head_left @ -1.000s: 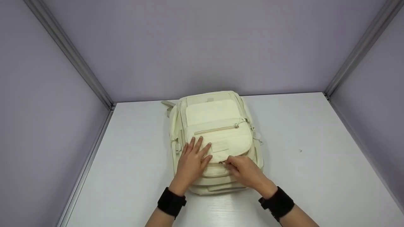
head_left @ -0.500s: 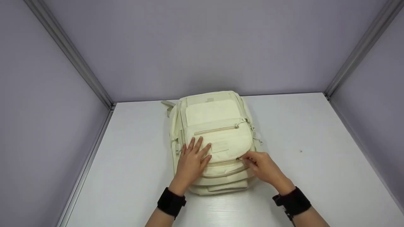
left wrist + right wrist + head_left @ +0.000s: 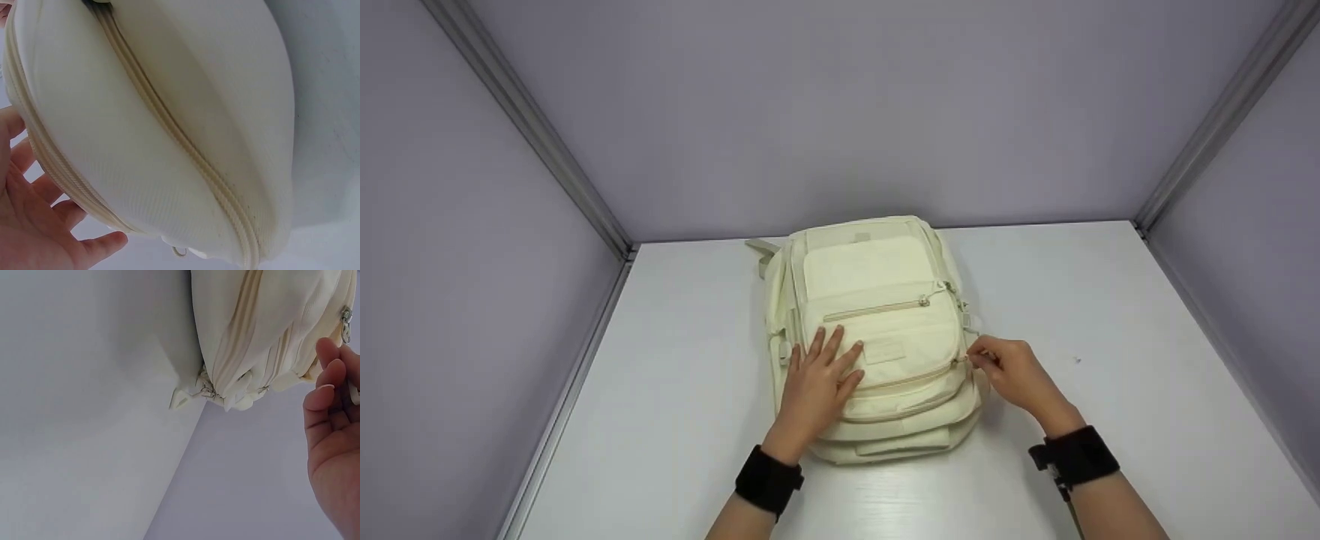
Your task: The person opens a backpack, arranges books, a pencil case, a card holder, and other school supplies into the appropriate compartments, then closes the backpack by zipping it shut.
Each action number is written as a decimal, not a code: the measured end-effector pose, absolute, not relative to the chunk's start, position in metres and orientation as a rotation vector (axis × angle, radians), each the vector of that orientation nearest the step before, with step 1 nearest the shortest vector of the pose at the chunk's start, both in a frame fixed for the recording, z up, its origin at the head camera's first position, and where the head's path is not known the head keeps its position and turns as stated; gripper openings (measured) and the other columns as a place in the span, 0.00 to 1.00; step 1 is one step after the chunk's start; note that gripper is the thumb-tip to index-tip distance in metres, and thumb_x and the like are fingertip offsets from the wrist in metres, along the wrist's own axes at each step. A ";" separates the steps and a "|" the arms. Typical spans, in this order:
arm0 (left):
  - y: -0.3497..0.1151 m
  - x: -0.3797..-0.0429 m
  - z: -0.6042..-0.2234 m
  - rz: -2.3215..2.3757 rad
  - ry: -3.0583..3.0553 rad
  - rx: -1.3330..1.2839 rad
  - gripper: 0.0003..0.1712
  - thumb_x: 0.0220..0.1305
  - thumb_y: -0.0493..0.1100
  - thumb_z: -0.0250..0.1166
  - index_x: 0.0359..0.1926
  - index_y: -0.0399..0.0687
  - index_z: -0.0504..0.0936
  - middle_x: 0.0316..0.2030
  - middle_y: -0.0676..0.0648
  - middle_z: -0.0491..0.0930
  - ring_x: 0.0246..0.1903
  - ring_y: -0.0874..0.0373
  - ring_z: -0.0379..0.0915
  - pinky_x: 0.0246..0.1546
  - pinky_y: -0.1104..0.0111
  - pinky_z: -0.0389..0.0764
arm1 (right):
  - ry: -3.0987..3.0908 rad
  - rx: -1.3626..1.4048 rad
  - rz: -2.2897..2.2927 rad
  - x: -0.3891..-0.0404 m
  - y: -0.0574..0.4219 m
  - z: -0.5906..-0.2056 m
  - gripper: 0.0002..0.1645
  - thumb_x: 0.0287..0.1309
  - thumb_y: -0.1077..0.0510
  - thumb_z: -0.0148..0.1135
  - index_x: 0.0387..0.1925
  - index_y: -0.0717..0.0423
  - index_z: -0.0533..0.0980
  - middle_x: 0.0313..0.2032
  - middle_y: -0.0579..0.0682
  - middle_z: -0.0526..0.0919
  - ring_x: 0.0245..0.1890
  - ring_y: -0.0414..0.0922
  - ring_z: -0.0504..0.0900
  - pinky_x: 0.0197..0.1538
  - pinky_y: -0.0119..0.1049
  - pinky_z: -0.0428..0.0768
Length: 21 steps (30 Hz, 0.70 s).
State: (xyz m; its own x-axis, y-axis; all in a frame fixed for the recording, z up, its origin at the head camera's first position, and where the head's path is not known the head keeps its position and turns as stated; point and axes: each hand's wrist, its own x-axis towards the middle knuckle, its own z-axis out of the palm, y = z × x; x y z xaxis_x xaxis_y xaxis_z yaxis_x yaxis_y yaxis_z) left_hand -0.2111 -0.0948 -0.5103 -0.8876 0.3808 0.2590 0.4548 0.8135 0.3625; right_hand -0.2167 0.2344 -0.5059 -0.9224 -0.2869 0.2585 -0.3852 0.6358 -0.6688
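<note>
A cream backpack (image 3: 866,270) lies on its back on the white table, front pockets facing up. My left hand (image 3: 814,390) rests flat on the front pocket's left side, fingers spread. At the pocket's right edge, my right hand (image 3: 1012,371) pinches the zipper pull at the end of the curved zipper (image 3: 907,381); the pull itself is mostly hidden by the fingers. In the left wrist view, the left hand (image 3: 34,225) lies along a pocket's zipper edge. The right wrist view has the right hand (image 3: 337,433) with curled fingers beside the bag's zippers.
A second, straight zipper (image 3: 874,310) with a metal pull (image 3: 924,301) crosses the bag higher up. A strap (image 3: 761,247) sticks out at the upper left. A small speck (image 3: 1077,360) lies on the white table (image 3: 682,337) to the right. Grey-lilac panels enclose the table.
My right hand has moved right and slightly upward along the curved zipper, from the pocket's lower middle to its right edge. My left hand has stayed in place.
</note>
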 end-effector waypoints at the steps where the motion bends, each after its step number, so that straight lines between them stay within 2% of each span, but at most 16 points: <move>1: -0.095 -0.211 -0.510 -0.632 -2.819 -0.656 0.27 0.71 0.59 0.56 0.67 0.60 0.73 0.72 0.45 0.59 0.72 0.44 0.49 0.64 0.37 0.52 | -2.727 0.554 1.152 -0.219 0.235 -0.505 0.07 0.61 0.70 0.63 0.34 0.56 0.82 0.32 0.49 0.85 0.28 0.49 0.83 0.29 0.36 0.77; 14: -0.094 -0.212 -0.507 -0.561 -2.819 -0.706 0.22 0.70 0.58 0.58 0.59 0.56 0.82 0.70 0.45 0.63 0.71 0.43 0.53 0.62 0.38 0.58 | -2.691 0.454 0.974 -0.261 0.245 -0.498 0.04 0.58 0.68 0.67 0.36 0.64 0.84 0.32 0.54 0.85 0.29 0.46 0.81 0.33 0.43 0.78; 21: -0.097 -0.213 -0.507 -0.524 -2.813 -0.731 0.22 0.71 0.58 0.57 0.58 0.56 0.83 0.70 0.44 0.64 0.70 0.42 0.53 0.60 0.38 0.60 | -2.621 0.370 0.927 -0.283 0.236 -0.495 0.05 0.55 0.67 0.70 0.35 0.65 0.86 0.28 0.55 0.83 0.26 0.48 0.80 0.31 0.43 0.77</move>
State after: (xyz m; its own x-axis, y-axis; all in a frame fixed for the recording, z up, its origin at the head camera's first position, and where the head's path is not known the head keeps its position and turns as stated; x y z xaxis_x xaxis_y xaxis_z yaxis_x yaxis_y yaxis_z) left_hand -0.2131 -0.0968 -0.5069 -0.8607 0.4344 0.2654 0.5008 0.8161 0.2885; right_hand -0.2826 0.2358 -0.4947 -0.9100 -0.1302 0.3936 -0.3487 0.7539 -0.5569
